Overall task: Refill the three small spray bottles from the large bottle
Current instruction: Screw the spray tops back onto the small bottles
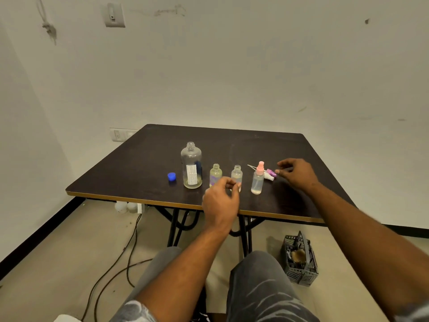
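- Large bottle (191, 165): clear, labelled, upright toward the table's left half, nearer the front edge than the rear. Its neck is open and only a shallow pale layer of liquid shows at its base, so it stands ready for pouring.
- Blue cap (171, 176): lying just left of the large bottle, apparently set aside to keep that neck free.
- Two open small bottles: the first small bottle (215, 174), with a purple-tinted label, and the second small bottle (236, 174) stand in a row to the right of the large one, both without spray heads, presumably so liquid can go straight in. How full they are cannot be told.
- Third small bottle (257, 182): rightmost in the row, with its pink spray head (260, 167) fitted and a little liquid at the bottom; judged not yet opened for filling.
- Loose spray heads (271, 174): white and purple, with thin dip tubes, lying on the table (139, 163) just behind and right of the third bottle, clear of the row.
- Right hand (296, 173): fingertips pinched at the end of the loose spray heads, either setting one down or picking it up; which cannot be told.
- Left hand (221, 201): hovering near the front edge before the second small bottle, fingers loosely curled, empty.
- Grey plastic basket (299, 259): on the floor below the table's right front corner.
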